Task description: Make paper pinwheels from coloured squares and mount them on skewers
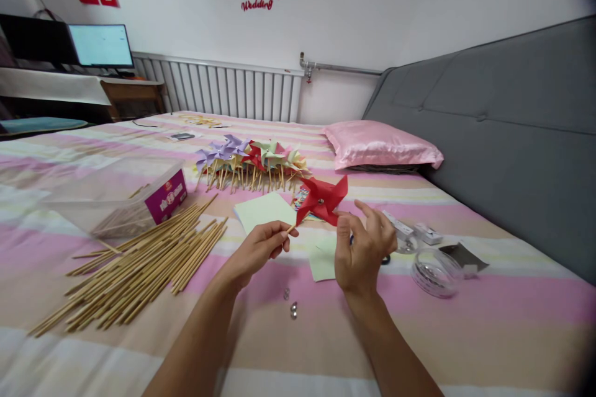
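Note:
My left hand [261, 247] pinches the thin wooden stick of a red paper pinwheel [322, 200], which stands just above the striped bed. My right hand [364, 249] is raised beside it, with the thumb and forefinger touching the lower right blade of the pinwheel. Under the hands lie pale green paper squares [262, 209]. A small stack of coloured paper [303, 197] peeks out behind the pinwheel.
A pile of finished pinwheels [251, 160] lies further back. Bamboo sticks [139, 263] and a clear plastic box [118, 193] are on the left. Small metal pins [290, 301], a round clear dish [433, 270] and a pink pillow [382, 144] are around; a grey headboard [512, 130] is on the right.

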